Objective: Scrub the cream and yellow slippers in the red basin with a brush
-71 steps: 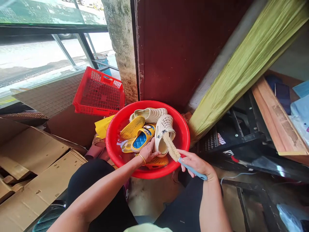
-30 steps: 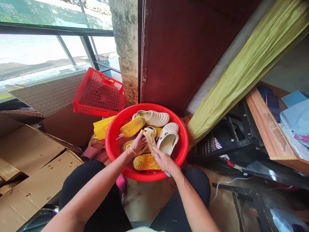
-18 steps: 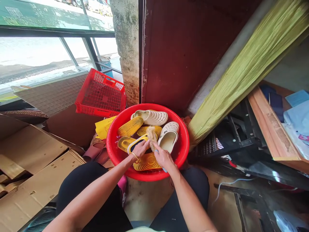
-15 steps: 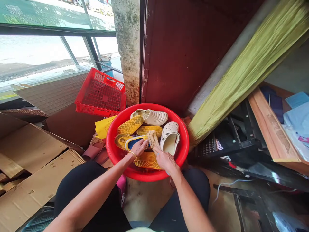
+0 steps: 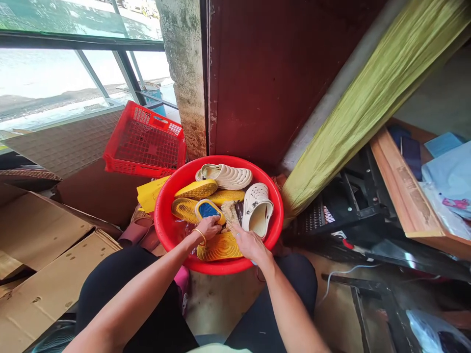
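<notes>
Yellow slide sandal lies in red plastic basin, blue insole up. Left hand pressed down on sandal, fingers curled over near edge. Right hand closed around scrub brush, handle hidden in palm, bristles just beside sandal. Cream clog, cream slide, yellow sandal crowd basin: little open room inside. Black-trousered knees close below rim; red plastic crate beyond.
</notes>
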Motion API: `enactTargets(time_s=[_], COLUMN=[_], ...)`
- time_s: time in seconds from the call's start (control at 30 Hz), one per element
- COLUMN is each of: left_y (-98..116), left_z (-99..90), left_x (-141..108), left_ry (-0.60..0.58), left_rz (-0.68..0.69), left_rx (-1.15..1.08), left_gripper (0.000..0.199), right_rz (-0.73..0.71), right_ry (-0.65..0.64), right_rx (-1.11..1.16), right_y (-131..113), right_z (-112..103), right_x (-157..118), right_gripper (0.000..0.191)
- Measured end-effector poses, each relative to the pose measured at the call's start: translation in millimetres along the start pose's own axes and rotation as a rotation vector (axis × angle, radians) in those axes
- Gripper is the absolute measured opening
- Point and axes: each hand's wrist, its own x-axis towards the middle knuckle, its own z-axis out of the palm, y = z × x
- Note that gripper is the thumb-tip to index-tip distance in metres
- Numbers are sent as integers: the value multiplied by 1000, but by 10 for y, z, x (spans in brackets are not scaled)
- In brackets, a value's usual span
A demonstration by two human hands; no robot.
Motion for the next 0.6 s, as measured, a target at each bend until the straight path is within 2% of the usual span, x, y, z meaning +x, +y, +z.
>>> enactTargets(time_s=[0.1,0.2,0.33,0.47,0.6], left_y=[-10,-43,-75,-9,120], left_z=[-39,-82,-133,-153,-220], left_x=[-2,-4,3,-9,-65], left_ry=[9,47,133,179,179], left_rz=[35,28,-37,-113,-4], left_rx=[-102,-187,-341,-639,-791], left_gripper=[3,7,14,19,26], right_rz=[-47,-22,69,93,16], right_ry=[-26,-42,-80,-54,33], right_rx=[26,21,33,110,242], right_y=[-74,-95,30,133,50], right_z=[-9,-67,-181,-204,-156], right_x=[19,-4,-78,-100,-26], right_gripper=[63,64,62,61,62])
